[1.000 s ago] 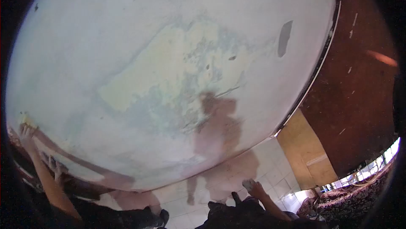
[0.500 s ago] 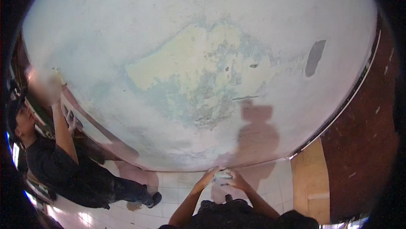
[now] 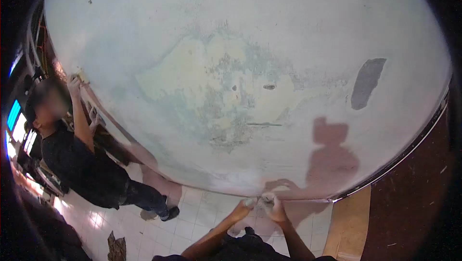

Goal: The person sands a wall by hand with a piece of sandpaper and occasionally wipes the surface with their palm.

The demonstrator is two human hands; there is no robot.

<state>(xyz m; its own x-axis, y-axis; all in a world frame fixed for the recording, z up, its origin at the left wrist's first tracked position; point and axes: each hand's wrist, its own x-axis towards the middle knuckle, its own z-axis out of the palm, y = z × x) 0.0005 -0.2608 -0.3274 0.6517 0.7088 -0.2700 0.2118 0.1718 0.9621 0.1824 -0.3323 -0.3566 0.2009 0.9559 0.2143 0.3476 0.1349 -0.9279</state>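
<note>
My left hand point(image 3: 246, 206) and my right hand point(image 3: 273, 207) are close together at the foot of the wall, low in the head view. Both look dusty and pale, with fingers curled in. Whatever lies between or inside the fingers is too small and blurred to name. In front of me is a pale wall point(image 3: 183, 131) with worn yellowish and bluish patches. Its surface has a dark grey patch point(image 3: 368, 84), a small hole point(image 3: 269, 87) and a thin groove point(image 3: 264, 124).
At the left, a person in dark clothes point(image 3: 84, 169) holds a small yellowish block point(image 3: 83, 75) against the wall. A brown panel point(image 3: 409, 184) and a light board point(image 3: 350, 222) are at the right. A brown scrap point(image 3: 116, 246) lies on the tiled floor point(image 3: 192, 213).
My hands have moved slightly apart; the pale thing seen between them earlier is hard to make out now. My view has turned left, and my shadow sits farther right on the wall.
</note>
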